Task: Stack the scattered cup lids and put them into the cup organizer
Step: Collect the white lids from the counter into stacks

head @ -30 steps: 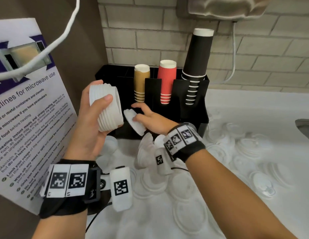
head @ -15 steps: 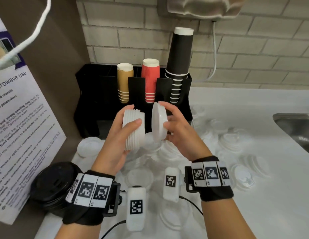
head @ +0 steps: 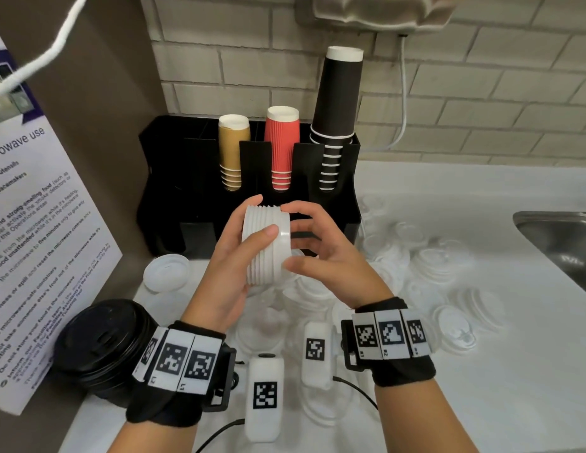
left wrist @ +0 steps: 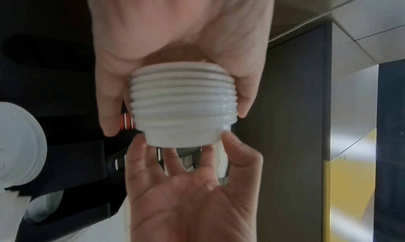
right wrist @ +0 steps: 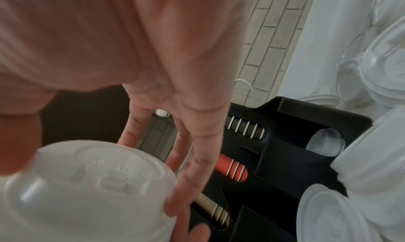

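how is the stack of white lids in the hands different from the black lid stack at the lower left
The stack of white plastic lids is held up sideways: the left hand grips it and the right hand touches its end. The stack of black plastic lids sits on the counter, untouched. One is white, the other black, and the black lids look wider. Both are nested round cup lids.

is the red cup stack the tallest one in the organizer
No, the black cup stack in the organizer rises well above the red cup stack beside it.
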Demonstrator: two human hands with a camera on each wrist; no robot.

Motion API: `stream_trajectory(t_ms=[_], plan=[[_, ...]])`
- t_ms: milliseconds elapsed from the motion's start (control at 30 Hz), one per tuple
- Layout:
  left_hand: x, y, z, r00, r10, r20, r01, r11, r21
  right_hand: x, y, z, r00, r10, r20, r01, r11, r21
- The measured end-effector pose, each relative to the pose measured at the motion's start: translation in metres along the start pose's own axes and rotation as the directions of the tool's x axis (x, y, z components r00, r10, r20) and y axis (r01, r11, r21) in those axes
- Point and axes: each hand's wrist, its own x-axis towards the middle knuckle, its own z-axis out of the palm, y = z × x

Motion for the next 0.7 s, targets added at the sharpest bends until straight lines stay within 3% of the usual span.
stream_trajectory(t_ms=[300, 367, 433, 467, 533, 600, 667, 700], plan=[[0.002, 0.001, -0.013, 1.000, 0.022, -0.020, -0.022, 1.000, 0.007, 0.006, -0.003, 0.000, 0.998, 0.030, 0.058, -0.028, 0.999, -0.028], [0.005, 0.008, -0.024, 0.993, 0.060, -0.097, -0.062, 0.998, -0.019, 0.016, -0.005, -0.002, 0.997, 0.059, 0.048, -0.051, 0.986, -0.158], [0.007, 0.016, -0.037, 0.984, 0.090, -0.157, -0.098, 0.994, -0.049, 0.026, -0.008, 0.000, 0.983, 0.068, 0.168, 0.013, 0.897, -0.442], [0.007, 0.020, -0.043, 0.980, 0.104, -0.169, -0.114, 0.992, -0.050, 0.030, -0.007, 0.003, 0.945, 0.136, 0.298, 0.074, 0.798, -0.598], [0.004, 0.028, -0.050, 0.976, 0.134, -0.173, -0.142, 0.989, -0.031, 0.034, -0.001, 0.016, 0.774, 0.398, 0.493, 0.229, 0.549, -0.804], [0.001, 0.035, -0.053, 0.975, 0.149, -0.162, -0.153, 0.988, -0.013, 0.035, 0.007, 0.030, 0.619, 0.608, 0.497, 0.346, 0.357, -0.868], [-0.001, 0.039, -0.054, 0.977, 0.151, -0.149, -0.153, 0.988, -0.001, 0.037, 0.015, 0.040, 0.553, 0.699, 0.454, 0.394, 0.261, -0.881], [-0.002, 0.040, -0.055, 0.978, 0.151, -0.146, -0.152, 0.988, 0.002, 0.039, 0.016, 0.043, 0.554, 0.709, 0.437, 0.398, 0.236, -0.887]])
